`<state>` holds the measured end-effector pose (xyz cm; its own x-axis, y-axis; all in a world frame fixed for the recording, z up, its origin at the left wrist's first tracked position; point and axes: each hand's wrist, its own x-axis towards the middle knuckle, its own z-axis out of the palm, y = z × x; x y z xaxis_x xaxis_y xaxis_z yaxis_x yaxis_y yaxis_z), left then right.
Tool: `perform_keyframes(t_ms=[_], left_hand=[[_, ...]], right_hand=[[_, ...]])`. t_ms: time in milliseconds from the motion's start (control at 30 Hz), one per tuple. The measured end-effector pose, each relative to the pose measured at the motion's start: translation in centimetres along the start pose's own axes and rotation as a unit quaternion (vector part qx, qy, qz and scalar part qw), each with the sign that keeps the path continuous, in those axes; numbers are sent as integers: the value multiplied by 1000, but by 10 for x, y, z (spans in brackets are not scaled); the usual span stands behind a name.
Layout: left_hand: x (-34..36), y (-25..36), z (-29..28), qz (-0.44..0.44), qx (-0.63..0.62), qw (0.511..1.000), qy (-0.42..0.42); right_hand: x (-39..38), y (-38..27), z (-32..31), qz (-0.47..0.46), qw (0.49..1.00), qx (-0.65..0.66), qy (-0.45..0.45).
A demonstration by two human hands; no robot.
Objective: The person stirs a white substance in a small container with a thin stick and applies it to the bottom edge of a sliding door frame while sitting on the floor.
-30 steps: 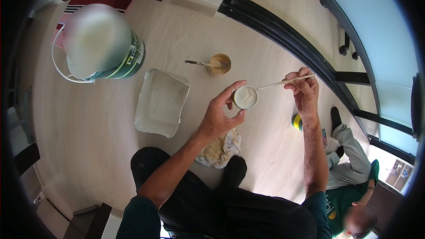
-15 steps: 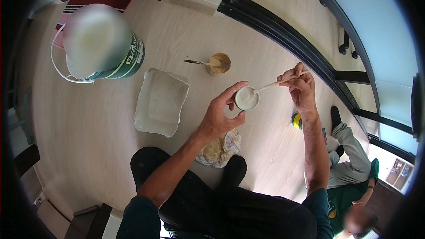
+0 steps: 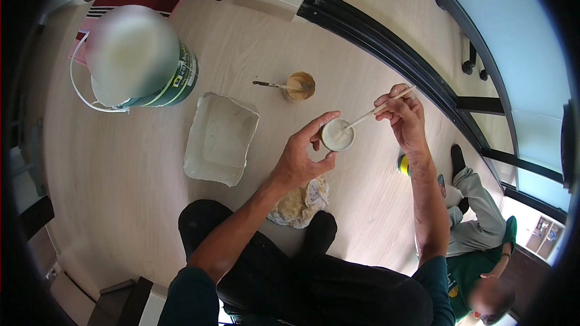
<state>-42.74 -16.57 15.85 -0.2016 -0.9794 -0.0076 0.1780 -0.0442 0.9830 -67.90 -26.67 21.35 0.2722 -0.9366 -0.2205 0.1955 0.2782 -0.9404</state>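
Observation:
My left hand (image 3: 297,160) curls its thumb and fingers around the sides of a small round tub (image 3: 324,137) with a whitish paste or paint (image 3: 342,139) in it. Pinched in my right hand (image 3: 407,122) is a thin pale stick (image 3: 368,115). It slants down to the left, and its whitened end dips into the tub. Whether that end has bristles, I cannot tell. Below my left hand, a crumpled, stained cloth (image 3: 296,208) lies on the floor by my foot.
An open cup (image 3: 309,86) with a brush (image 3: 270,84) stands ahead. Leftward are a white-coated tray (image 3: 223,139) and a large green bucket (image 3: 186,72). A yellow-and-green can (image 3: 403,165) is by my right forearm. Another person (image 3: 483,229) is at right, near a black-framed glass partition (image 3: 423,87).
My right hand has shifted slightly left, and the stick's end sits farther into the tub. My left hand and the tub have barely moved.

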Motion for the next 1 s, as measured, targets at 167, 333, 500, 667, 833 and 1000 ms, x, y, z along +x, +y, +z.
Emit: perform_keyframes(t_ms=[167, 333, 500, 667, 833, 1000], left_hand=[[0, 3, -1, -3, 9, 1000, 0], [0, 3, -2, 5, 16, 1000, -4], [0, 3, -3, 11, 27, 1000, -4], [0, 5, -2, -3, 32, 999, -6], [-1, 2, -2, 2, 41, 999, 11], [0, 3, -1, 22, 56, 998, 22]], right_hand=[[4, -3, 1, -11, 997, -71, 31], [5, -8, -6, -36, 994, -90, 46], [3, -10, -12, -59, 995, -43, 72], [1, -5, 0, -31, 995, -38, 91], [-3, 5, 8, -6, 994, -65, 88], [-5, 6, 12, -5, 991, -94, 99]])
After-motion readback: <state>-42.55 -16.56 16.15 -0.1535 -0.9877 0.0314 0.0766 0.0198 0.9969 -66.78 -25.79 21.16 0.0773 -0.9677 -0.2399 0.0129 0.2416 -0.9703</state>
